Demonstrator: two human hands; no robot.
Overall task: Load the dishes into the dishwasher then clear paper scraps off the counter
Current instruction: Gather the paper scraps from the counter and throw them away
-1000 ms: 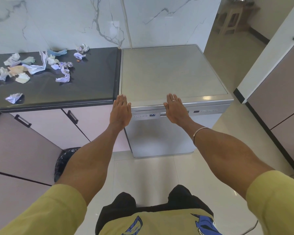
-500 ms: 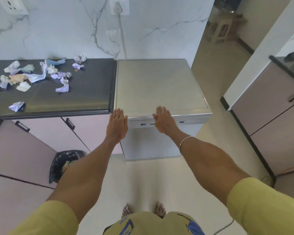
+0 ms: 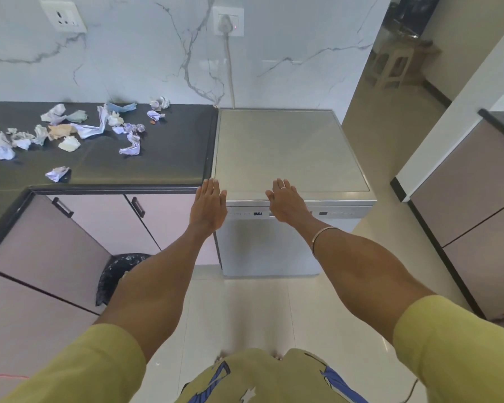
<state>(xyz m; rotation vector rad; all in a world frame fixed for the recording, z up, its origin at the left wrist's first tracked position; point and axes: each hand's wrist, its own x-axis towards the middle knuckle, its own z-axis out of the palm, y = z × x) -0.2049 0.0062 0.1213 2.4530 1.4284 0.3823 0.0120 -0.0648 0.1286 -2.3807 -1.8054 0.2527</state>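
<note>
At the front edge of the dishwasher (image 3: pixel 288 152), both arms are stretched out with palms down. The left hand (image 3: pixel 208 206) is held flat at the front-left corner of the dishwasher top, fingers straight and together, nothing gripped. The right hand (image 3: pixel 285 203) is spread flat over the front lip near the middle, fingers straight too, a ring and a wrist bangle can be seen on it. Whether the palms actually touch the lip can't be told. The dishwasher door is seen closed, control strip just under the hands.

Paper scraps (image 3: pixel 70 132) are scattered over the far-left part of the black worktop (image 3: pixel 169 158), one scrap (image 3: pixel 57 173) sits apart near the front edge. A bin with a black liner (image 3: pixel 120 271) is tucked by the cabinets on the floor, partly hidden behind the left forearm. A plug (image 3: pixel 225 24) is seated in the wall socket above.
</note>
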